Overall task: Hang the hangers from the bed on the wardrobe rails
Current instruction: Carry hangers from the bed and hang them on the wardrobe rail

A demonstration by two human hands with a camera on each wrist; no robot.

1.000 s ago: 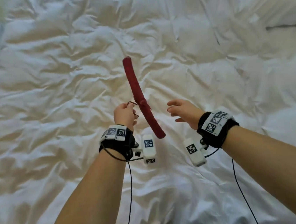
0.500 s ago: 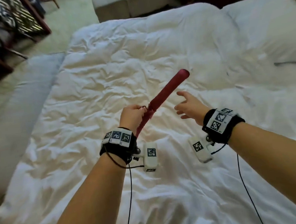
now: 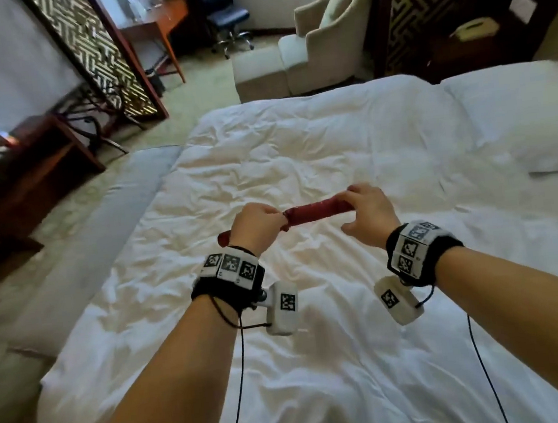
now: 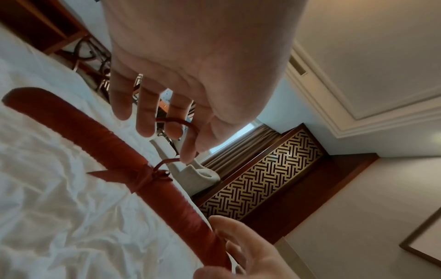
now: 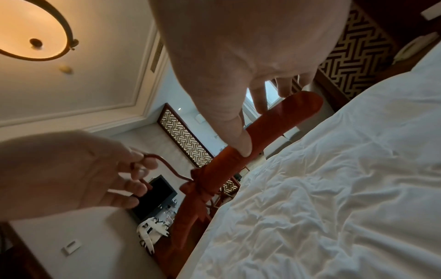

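hanger: red padded hanger (image 3: pixel 319 211), lifted clear of the bed (image 3: pixel 321 362), roughly level, over the middle of the duvet, well in from every edge
hook: thin red wire hook (image 4: pixel 175 120) at the ribbon knot, sits inside the left fingers
left hand: left hand (image 3: pixel 255 226) curled round the hook; fingers (image 4: pixel 143 117) bent through the loop, thumb side closing it
right hand: right hand (image 3: pixel 367 214) on the padded arm; thumb (image 5: pixel 242 143) pressed on one side, fingers over the top, a light pinch, fingers slightly spread
step: judged as steadying the hanger before carrying it off to the wardrobe; no wardrobe rail in any view
doing it well: keep the hook grip as the carrying hold, right hand only guides; turn the hook opening away from the palm so it can drop over a rail; don't squeeze the padding
risk: hook could twist in the fingers if the right hand lets go too soon
background: armchair (image 3: pixel 317 35) past the far edge, desk (image 3: pixel 155 28) beyond
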